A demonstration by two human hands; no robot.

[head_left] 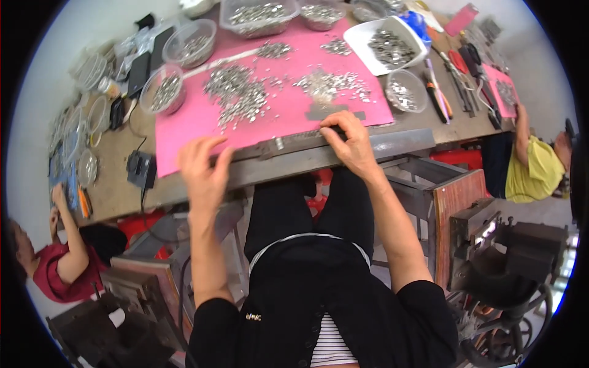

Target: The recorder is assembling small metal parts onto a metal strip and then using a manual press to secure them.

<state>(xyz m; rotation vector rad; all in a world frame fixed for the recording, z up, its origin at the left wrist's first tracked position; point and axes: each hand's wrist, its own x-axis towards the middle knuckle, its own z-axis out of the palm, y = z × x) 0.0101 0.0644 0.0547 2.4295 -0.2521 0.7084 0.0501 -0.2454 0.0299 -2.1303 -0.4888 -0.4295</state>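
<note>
A long, narrow dark metal bar [285, 143] lies along the near edge of the pink sheet [178, 141], with a small shiny piece on it. My right hand [348, 142] grips the bar's right end between thumb and curled fingers. At its left end hovers my left hand [204, 167], slightly blurred, with thumb and bent fingers apart and nothing visible between them. Beyond the bar, small silvery metal pieces form a pile [236, 89] on the left and a looser scatter [334, 86] on the right. A flat grey plate [334, 114] lies just past my right fingers.
Plastic tubs [164, 89] and a white tray [362, 46] of metal pieces ring the sheet. Pliers and other hand tools [438, 98] lie on the right, a black box with a cable [141, 168] on the left. Co-workers in red [67, 270] and yellow [531, 172] sit at either side.
</note>
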